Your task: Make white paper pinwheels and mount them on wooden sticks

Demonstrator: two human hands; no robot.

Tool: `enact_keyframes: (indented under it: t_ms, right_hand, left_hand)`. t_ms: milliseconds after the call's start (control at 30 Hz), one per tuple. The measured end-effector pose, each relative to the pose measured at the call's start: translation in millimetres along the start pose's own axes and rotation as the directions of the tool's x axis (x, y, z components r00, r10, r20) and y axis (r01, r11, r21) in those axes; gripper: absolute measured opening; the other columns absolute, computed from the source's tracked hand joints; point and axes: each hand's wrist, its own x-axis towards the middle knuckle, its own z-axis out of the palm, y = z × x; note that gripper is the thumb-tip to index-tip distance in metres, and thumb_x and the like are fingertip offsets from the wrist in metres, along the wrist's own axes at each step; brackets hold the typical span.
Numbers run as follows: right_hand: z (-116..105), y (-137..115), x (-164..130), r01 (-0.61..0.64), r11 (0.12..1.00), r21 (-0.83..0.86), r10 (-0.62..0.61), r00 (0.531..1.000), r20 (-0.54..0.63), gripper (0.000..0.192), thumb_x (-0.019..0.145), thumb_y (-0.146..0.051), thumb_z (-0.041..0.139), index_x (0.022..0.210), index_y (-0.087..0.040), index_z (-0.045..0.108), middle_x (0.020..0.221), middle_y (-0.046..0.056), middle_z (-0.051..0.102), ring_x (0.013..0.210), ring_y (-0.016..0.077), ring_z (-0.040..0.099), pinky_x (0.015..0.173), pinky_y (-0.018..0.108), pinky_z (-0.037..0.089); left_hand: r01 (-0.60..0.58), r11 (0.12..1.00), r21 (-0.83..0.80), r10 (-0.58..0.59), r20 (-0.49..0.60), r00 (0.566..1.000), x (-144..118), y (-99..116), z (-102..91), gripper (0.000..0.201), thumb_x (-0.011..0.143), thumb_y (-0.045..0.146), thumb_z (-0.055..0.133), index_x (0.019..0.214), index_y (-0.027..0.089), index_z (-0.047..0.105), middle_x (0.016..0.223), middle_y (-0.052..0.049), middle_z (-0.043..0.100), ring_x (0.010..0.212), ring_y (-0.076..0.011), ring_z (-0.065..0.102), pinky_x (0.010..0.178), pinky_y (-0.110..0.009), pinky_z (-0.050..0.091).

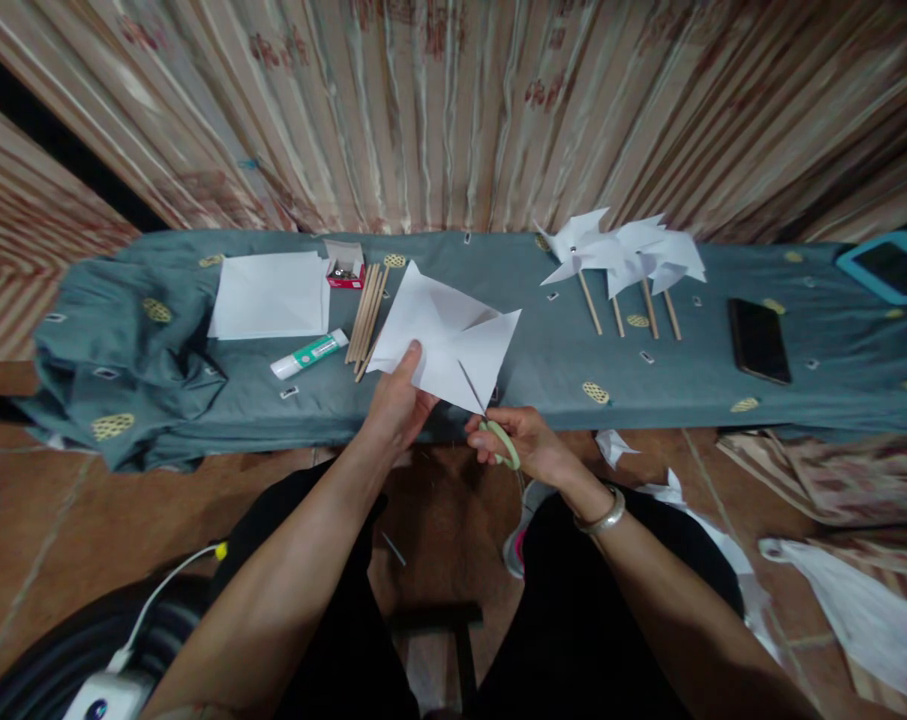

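Observation:
My left hand (397, 400) pinches the near edge of a folded white paper square (445, 335), held above the front of a low bench. My right hand (524, 445) grips green-handled scissors (498, 440), whose blades point up into the paper's lower corner along a crease. Both hands hover just in front of the bench's edge, over my knees.
The bench wears a teal cloth (558, 350). On it lie a stack of white sheets (271, 295), a glue stick (308, 354), wooden sticks (367, 315), a small red box (345, 268), finished paper pinwheels (625, 260), a phone (758, 340) and a tablet (892, 265). Paper scraps (723, 550) litter the floor.

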Motion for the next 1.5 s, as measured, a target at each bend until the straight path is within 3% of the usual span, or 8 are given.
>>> enact_keyframes:
  t_ms: [533,1100,1500]
  right_hand:
    - [4.8,-3.7,2.6,-0.027,0.998,0.052,0.030,0.998,-0.049,0.041,0.061,-0.050,0.082,0.077,-0.015,0.068,0.057,-0.002,0.064,0.050,0.0070,0.056,0.050,0.020,0.044]
    - [7.9,-7.6,5.4,-0.037,0.998,0.047,0.041,0.996,-0.082,0.047,0.055,-0.055,0.082,0.075,-0.015,0.068,0.053,-0.003,0.063,0.047,0.0077,0.056,0.048,0.021,0.045]
    - [8.9,-8.2,5.0,-0.023,1.000,0.017,0.024,0.994,-0.103,0.045,0.058,-0.056,0.080,0.072,-0.016,0.067,0.051,-0.003,0.062,0.046,0.0074,0.054,0.046,0.020,0.043]
  left_hand:
    - [0.026,0.999,0.026,-0.026,-0.014,1.000,-2.1,-3.4,0.5,0.021,0.094,0.015,0.049,0.107,0.011,0.065,0.086,-0.006,0.075,0.090,-0.0165,0.072,0.095,-0.031,0.053]
    - [0.051,0.999,0.008,-0.050,-0.068,0.996,-3.1,-2.6,3.1,0.017,0.094,0.013,0.050,0.099,0.010,0.066,0.081,-0.003,0.074,0.069,-0.0112,0.069,0.088,-0.026,0.055]
    - [0.038,0.999,0.024,-0.036,-0.050,0.998,-3.8,-2.4,1.4,0.020,0.093,0.014,0.051,0.108,0.012,0.065,0.087,-0.004,0.075,0.083,-0.0145,0.071,0.092,-0.029,0.054]
